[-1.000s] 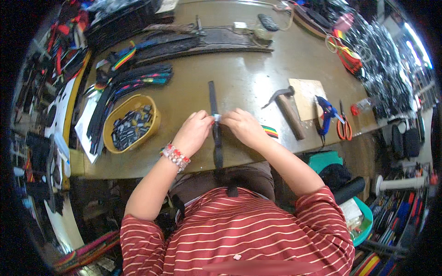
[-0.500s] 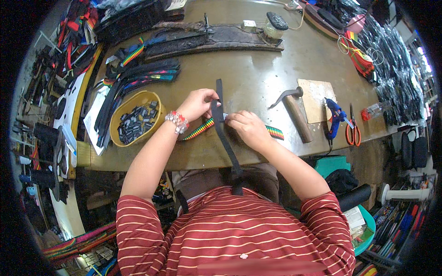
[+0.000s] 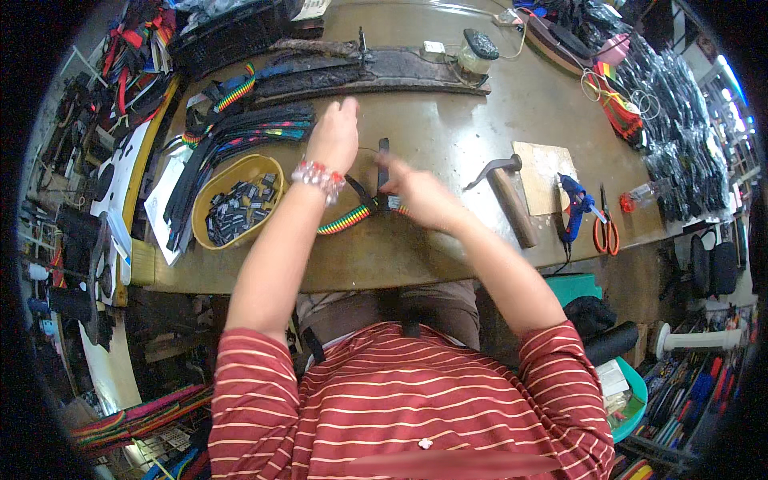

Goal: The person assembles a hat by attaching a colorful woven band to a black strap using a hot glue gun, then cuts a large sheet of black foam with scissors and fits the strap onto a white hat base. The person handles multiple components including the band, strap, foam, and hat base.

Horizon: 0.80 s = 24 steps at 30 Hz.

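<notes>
My left hand [image 3: 334, 136], with a beaded bracelet at its wrist, is raised over the table, fingers pointing away from me. Motion smears those fingers, so a grip cannot be made out. To its right, my right hand [image 3: 420, 196] has its index finger stretched out, apart from the thumb, at a black webbing strap [image 3: 384, 150]. One black length slants from this spot toward my left wrist, where the wrist hides it. Below lies a striped green, yellow and red band [image 3: 346, 222], partly covered by my right hand. A small pale piece [image 3: 394, 202] shows at the crossing.
A yellow tub [image 3: 240, 172] of small dark buckles stands left, beside a bundle of black straps [image 3: 232, 140]. At right lie a hammer [image 3: 512, 200], a board [image 3: 548, 164], a blue glue gun [image 3: 573, 208] and orange-handled scissors [image 3: 606, 228]. A dark slab [image 3: 416, 72] spans the back.
My left hand has moved up and away from the crossing. The black strap no longer hangs toward my lap. My right hand has shifted slightly left, with its index finger now extended.
</notes>
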Motion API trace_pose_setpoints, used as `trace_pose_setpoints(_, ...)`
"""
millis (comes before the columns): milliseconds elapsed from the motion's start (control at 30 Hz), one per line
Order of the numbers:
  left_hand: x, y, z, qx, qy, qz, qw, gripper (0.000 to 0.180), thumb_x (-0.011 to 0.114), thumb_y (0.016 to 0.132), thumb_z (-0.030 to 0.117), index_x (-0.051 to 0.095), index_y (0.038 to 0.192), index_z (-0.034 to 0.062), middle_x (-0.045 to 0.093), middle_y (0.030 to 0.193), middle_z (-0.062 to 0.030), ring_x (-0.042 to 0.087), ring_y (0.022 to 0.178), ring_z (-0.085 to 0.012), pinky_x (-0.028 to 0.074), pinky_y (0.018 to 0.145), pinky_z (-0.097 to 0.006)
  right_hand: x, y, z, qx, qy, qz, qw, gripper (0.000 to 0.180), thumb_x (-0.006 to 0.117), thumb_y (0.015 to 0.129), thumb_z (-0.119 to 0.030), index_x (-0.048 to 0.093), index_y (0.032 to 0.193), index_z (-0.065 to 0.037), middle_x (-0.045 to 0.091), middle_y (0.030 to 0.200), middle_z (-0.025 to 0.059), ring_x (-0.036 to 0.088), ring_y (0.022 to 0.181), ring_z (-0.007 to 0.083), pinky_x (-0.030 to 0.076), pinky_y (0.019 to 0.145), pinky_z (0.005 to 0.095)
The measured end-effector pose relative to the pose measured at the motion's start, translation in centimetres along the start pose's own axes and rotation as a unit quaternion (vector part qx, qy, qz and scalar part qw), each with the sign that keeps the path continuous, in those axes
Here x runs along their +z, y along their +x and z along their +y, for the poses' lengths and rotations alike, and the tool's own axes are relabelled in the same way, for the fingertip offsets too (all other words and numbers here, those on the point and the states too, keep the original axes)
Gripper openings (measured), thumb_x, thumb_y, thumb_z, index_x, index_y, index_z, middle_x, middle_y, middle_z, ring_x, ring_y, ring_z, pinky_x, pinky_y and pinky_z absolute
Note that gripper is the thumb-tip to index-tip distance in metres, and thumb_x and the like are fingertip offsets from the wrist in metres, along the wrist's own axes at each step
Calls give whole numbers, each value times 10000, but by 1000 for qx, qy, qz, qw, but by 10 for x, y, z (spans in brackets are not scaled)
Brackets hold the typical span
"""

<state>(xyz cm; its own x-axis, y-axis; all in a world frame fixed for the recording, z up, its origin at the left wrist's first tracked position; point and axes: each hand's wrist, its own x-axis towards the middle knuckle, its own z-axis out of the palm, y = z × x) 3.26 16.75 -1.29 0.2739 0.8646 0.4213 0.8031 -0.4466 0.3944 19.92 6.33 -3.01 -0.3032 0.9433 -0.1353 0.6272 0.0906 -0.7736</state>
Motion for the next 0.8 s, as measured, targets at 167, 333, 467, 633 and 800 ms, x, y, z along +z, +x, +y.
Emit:
trace_pose_setpoints(167,-14,-127,49,95,40,-151,983,704,515,810,617,406,1384,223,260,1408,-323,239,1301,-511,200,1045,-609,-41,-75,60,178,-290,398,852,640,658,822,-284,388,1391,-165,550,1094,193,540,988,349,422,888,440)
trace_pose_setpoints(333,1,-178,59,115,31,-213,970,723,426,785,736,342,1411,386,96,1483,-314,81,1371,-498,53,1049,-671,-30,-110,79,198,-359,347,844,539,585,889,-198,400,1396,-206,601,925,163,603,824,301,476,742,420)
trace_pose_setpoints(467,-4,-187,63,113,28,-217,969,706,485,756,725,379,1383,420,78,1469,-346,60,1380,-488,49,1021,-702,4,-127,10,28,-143,373,916,511,546,910,-156,385,1394,-117,621,803,198,626,695,338,494,643,448)
trace_pose_setpoints(633,-6,-194,63,95,52,-244,964,681,508,754,706,421,1361,411,76,1464,-356,44,1381,-489,59,1021,-704,51,-137,-21,41,-166,146,975,500,519,921,-152,367,1397,-142,580,1067,293,617,853,438,504,722,481)
trace_pose_setpoints(800,2,-194,61,102,27,-190,976,683,519,749,699,417,1362,415,95,1453,-369,71,1377,-495,61,1021,-705,40,-122,-15,36,-92,244,965,470,482,945,-192,363,1397,-148,599,986,304,609,883,447,486,746,483)
